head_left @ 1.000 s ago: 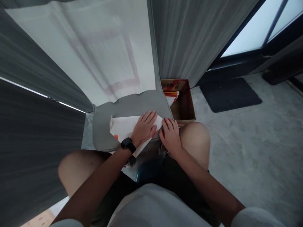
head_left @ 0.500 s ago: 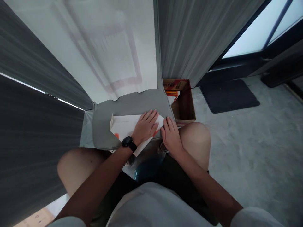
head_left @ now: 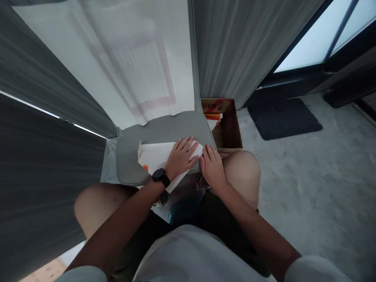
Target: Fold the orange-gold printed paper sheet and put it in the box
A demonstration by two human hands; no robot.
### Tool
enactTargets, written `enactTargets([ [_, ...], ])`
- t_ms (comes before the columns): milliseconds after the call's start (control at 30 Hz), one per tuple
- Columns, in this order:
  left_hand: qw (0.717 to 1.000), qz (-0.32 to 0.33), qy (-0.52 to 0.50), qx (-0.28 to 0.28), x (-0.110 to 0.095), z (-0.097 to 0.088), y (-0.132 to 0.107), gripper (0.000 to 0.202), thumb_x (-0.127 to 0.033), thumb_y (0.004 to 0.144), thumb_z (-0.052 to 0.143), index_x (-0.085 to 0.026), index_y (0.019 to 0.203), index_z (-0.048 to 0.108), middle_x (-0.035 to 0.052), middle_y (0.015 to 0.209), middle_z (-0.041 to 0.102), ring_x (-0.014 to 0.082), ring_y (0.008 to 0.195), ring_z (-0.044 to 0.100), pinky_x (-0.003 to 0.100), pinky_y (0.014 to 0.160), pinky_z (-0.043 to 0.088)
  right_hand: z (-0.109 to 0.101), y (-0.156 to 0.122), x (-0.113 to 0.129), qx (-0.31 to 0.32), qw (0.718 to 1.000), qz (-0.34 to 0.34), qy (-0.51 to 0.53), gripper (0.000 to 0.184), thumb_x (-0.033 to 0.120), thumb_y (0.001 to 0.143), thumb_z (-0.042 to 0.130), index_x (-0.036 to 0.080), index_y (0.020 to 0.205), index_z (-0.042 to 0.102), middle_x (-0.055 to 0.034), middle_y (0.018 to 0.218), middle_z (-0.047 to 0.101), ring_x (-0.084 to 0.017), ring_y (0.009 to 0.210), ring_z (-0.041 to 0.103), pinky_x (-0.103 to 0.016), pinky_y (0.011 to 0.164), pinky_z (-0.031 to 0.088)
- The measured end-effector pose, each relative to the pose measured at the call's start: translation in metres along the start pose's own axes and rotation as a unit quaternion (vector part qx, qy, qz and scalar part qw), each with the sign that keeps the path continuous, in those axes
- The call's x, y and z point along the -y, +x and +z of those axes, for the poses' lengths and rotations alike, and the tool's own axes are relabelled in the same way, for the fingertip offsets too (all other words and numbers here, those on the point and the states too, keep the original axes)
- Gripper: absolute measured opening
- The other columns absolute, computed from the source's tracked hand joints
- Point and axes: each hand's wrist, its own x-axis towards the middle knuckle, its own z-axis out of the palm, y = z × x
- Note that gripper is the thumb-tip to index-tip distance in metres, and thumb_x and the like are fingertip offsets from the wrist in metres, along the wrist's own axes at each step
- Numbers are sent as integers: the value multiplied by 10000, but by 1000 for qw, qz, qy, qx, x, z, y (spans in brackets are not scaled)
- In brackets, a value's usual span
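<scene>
- a folded white paper (head_left: 154,154) lies on the grey padded seat (head_left: 164,126) of a chair, near its front edge, with one pointed flap reaching past that edge toward the person's lap.
- a small orange patch (head_left: 145,167) shows near the paper's lower left side, and a short fold stands up at its left end.
- the left hand (head_left: 179,157) is open, palm down on the paper, fingers spread and pointing away from the body and to the right; it covers much of the paper's right half.
- a black wristwatch (head_left: 159,175) sits on the left wrist.
- the right hand (head_left: 212,166) is at the paper's right corner, palm down, fingers nearly straight and close together, fingertips at the corner; whether it pinches the paper there, i cannot tell.
- the two hands are just beside each other, the paper's right tip between them.
- a large white sheet (head_left: 143,74) with a faint pinkish rectangle on it covers the chair's back.
- to the right of the seat, a cardboard box (head_left: 233,129) stands open on the floor (head_left: 305,188), with orange and white papers (head_left: 214,118) in its left side.
- farther right lies a dark mat (head_left: 284,118), near a grey curtain (head_left: 232,47).
</scene>
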Motion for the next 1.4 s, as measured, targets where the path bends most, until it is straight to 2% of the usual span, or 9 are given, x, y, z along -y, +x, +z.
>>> enactTargets([
  [300,1000,7,1,13,2,-3,0,545,-435,1094,372,-172,1562,470,171,1659,432,341,1546,390,562,1240,336,1,-2,3,-10,1000,-2,-18,532,348,1101,347,54,1485,568,-228,1535,563,-340,1457,481,-538,1203,388],
  [467,1000,5,-18,20,10,2,1,533,-332,1116,238,-176,1579,452,139,1647,463,281,1541,405,525,1248,336,1,2,2,-15,1000,8,2,522,337,1101,332,43,1427,615,-251,1506,580,-347,1424,505,-550,1179,399],
  [633,1000,10,16,22,7,1,2,542,-317,1105,266,-135,1586,438,158,1654,447,298,1544,398,523,1256,323,1,3,3,-21,1000,14,-13,490,327,1095,369,51,1403,633,-238,1504,584,-342,1406,515,-521,1171,404],
  [867,996,14,71,58,-1,-8,2,582,-310,1095,234,-115,1624,376,163,1683,396,299,1565,356,543,1273,290,0,4,3,-11,1000,12,-13,495,318,1091,376,35,1413,624,-243,1511,577,-334,1410,513,-508,1181,395],
  [1400,997,-8,46,60,4,-3,2,585,-353,1095,283,-112,1619,380,153,1693,381,282,1572,349,525,1281,270,3,3,0,-15,1000,8,25,523,335,1074,377,31,1436,600,-255,1516,562,-353,1434,481,-548,1206,384],
])
